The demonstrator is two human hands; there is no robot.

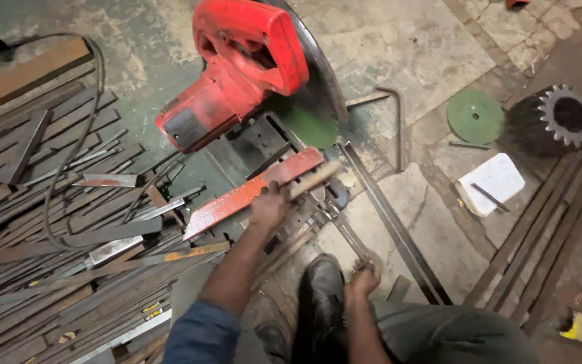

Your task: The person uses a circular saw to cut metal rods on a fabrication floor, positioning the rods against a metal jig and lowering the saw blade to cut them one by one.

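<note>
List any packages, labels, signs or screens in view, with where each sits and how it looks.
Notepad: on the floor right of the saw, white, roughly square, a dark pen lying across it.
Dark panel: on the red chop saw's motor housing, rectangular, maybe a label; too blurred to tell.
Yellow tags: small, on metal strips at lower left.
No screens or signs.

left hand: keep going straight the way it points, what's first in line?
Left hand points up-frame from the red-painted bar it grips. Next in line is probably the red chop saw, likely its motor housing; depth is unclear.
</note>
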